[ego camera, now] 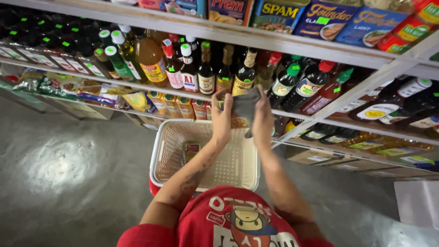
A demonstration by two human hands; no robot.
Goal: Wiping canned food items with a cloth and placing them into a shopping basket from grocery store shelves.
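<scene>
Left hand (222,120) and right hand (263,120) gripped a grey cloth (245,106), fingers clamped on its edges; basket (160,151) sat below; bottles (206,73) lined the shelf (151,89).

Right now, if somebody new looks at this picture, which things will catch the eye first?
First, the two hands, left hand and right hand, raised together at the middle and holding a grey cloth before the shelf of bottles. Just below them stands a cream basket with a red rim. A row of dark sauce bottles fills the shelf behind.
</scene>
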